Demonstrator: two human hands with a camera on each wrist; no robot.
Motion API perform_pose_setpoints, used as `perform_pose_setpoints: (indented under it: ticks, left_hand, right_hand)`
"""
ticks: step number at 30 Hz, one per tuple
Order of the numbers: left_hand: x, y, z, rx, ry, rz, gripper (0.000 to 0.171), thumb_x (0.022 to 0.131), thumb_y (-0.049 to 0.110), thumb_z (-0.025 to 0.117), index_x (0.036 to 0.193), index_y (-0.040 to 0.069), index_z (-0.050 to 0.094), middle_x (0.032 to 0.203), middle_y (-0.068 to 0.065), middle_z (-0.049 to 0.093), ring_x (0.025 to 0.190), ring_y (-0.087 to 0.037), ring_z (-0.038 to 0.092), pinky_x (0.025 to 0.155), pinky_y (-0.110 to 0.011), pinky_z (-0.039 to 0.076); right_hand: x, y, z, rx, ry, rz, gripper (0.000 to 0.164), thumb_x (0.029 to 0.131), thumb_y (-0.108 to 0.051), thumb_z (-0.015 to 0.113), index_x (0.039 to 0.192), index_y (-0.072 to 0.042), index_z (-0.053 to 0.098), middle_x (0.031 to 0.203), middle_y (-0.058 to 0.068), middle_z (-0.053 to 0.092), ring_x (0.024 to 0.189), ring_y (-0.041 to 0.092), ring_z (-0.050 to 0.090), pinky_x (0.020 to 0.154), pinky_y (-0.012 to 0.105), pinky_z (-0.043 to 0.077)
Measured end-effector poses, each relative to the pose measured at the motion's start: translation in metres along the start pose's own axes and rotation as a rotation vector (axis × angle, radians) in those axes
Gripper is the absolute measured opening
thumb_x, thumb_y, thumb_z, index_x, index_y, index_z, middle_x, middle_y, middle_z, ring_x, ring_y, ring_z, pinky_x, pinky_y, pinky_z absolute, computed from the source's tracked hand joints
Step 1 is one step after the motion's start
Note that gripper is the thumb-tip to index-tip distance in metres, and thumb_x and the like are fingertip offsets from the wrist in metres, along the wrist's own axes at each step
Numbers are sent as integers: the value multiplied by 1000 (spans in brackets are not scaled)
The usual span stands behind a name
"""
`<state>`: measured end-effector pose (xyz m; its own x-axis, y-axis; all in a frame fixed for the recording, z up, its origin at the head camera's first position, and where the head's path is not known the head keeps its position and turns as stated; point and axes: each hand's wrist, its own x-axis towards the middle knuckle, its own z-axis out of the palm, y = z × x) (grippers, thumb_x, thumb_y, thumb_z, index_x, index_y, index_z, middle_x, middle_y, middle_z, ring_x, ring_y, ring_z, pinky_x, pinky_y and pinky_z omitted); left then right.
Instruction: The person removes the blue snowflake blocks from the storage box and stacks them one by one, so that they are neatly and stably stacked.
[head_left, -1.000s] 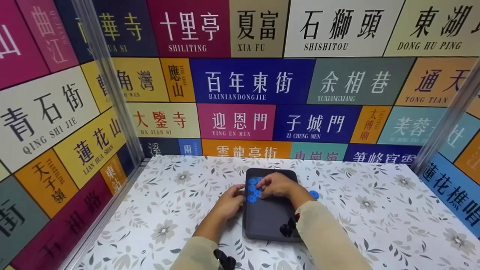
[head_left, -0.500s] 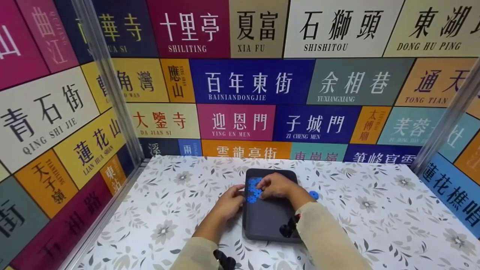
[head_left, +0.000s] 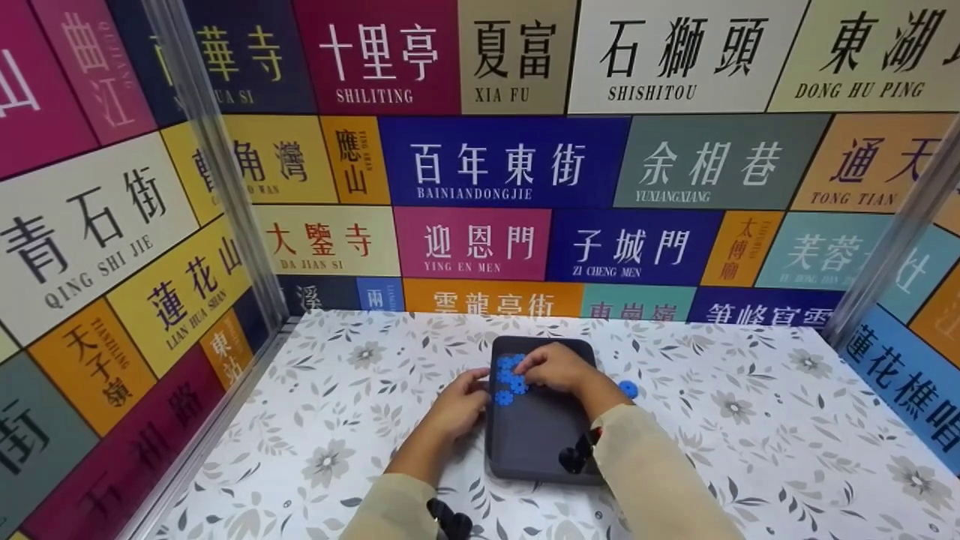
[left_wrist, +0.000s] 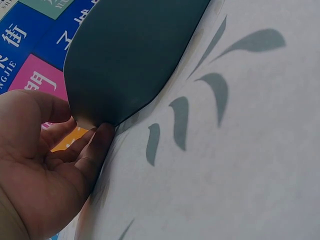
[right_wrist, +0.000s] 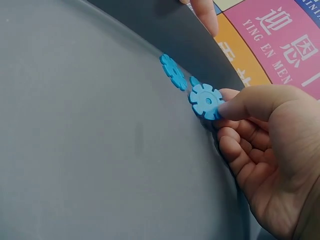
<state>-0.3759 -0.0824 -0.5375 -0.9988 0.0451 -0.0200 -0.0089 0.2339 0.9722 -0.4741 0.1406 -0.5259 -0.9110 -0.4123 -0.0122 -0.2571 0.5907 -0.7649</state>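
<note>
A dark grey tray (head_left: pixel 536 442) lies on the table, with several blue notched plastic discs (head_left: pixel 504 397) grouped at its upper left. My right hand (head_left: pixel 559 369) is over the tray. In the right wrist view that hand (right_wrist: pixel 267 140) pinches a blue notched disc (right_wrist: pixel 202 97) between thumb and fingers, next to another disc (right_wrist: pixel 173 72) near the tray wall. At the tray's left side my left hand (head_left: pixel 461 405) holds the edge. Its thumb and fingers touch the tray's outer corner in the left wrist view, where the tray's inside is hidden.
One loose blue disc (head_left: pixel 628 389) lies on the table right of the tray, close to the right forearm. The table (head_left: pixel 330 465) has a leaf-and-flower cover. Upright walls with colourful lettered panels (head_left: pixel 502 161) stand behind and at both sides.
My right fingertips have shifted slightly up over the discs, and more of the discs below them shows. The left hand and the tray have stayed in place.
</note>
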Motion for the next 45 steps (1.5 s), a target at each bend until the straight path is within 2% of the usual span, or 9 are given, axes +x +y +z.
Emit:
perform_pose_setpoints:
  ticks: [6, 12, 15, 19, 26, 30, 34, 40, 45]
  left_hand:
    - [-1, 1, 0, -22, -4, -6, 58, 93, 9, 59, 151, 4, 57, 139, -20, 69, 109, -26, 69, 86, -34, 57]
    - [0, 1, 0, -32, -4, -16, 58, 93, 9, 59, 151, 4, 57, 138, -20, 69, 111, -26, 69, 87, -34, 57]
    - [-1, 1, 0, -38, -4, -7, 58, 93, 8, 59, 151, 4, 57, 137, -21, 69, 108, -26, 69, 85, -33, 57]
    - [0, 2, 1, -31, -9, 5, 58, 93, 7, 58, 151, 4, 57, 137, -22, 69, 106, -25, 69, 83, -31, 56]
    - [1, 2, 0, -24, -13, -7, 58, 94, 7, 58, 152, 4, 56, 138, -21, 70, 108, -25, 70, 86, -33, 58]
    - [0, 2, -1, -26, -16, -4, 59, 94, 8, 58, 152, 4, 56, 138, -22, 70, 107, -25, 70, 86, -33, 57]
    - [1, 2, -1, -26, -17, -1, 58, 94, 9, 58, 152, 4, 56, 136, -22, 70, 106, -25, 69, 85, -33, 56]
    - [2, 0, 0, -15, -15, -12, 57, 94, 10, 59, 151, 5, 57, 137, -19, 70, 107, -24, 69, 88, -35, 57]
    - [1, 1, 0, -17, -6, -15, 56, 94, 9, 59, 150, 6, 58, 136, -18, 71, 111, -25, 69, 93, -38, 58]
  right_hand:
    - [0, 0, 1, 89, 30, 19, 23, 88, -8, 70, 106, -9, 85, 80, -1, 74, 72, 12, 61, 66, 27, 52]
    - [2, -5, -3, 179, 47, 57, 24, 90, -7, 71, 111, -2, 81, 84, 2, 75, 72, 13, 64, 68, 26, 54]
    - [4, -8, -8, 216, 89, 91, 24, 91, -7, 72, 112, 0, 80, 87, 4, 75, 71, 12, 65, 68, 26, 58]
    - [-1, -14, -16, 323, 179, 112, 25, 93, -6, 70, 114, 3, 79, 92, 8, 76, 70, 13, 69, 69, 28, 63]
    - [-32, -28, -27, 486, 365, 127, 25, 97, -9, 71, 119, 2, 78, 98, 11, 78, 77, 15, 73, 78, 35, 66]
    - [-54, -31, -35, 570, 394, 116, 28, 98, -7, 71, 123, 5, 75, 97, 8, 77, 79, 14, 73, 75, 28, 65]
    - [-74, -24, -47, 597, 414, 120, 30, 99, -9, 72, 126, 5, 74, 96, 2, 76, 80, 13, 73, 75, 25, 64]
    - [-97, -4, -71, 619, 428, 141, 39, 102, -14, 70, 136, 7, 67, 100, -2, 76, 83, 12, 73, 80, 25, 64]
    - [-111, 15, -85, 608, 455, 163, 41, 103, -15, 69, 138, 7, 66, 101, -4, 76, 83, 10, 73, 81, 23, 64]
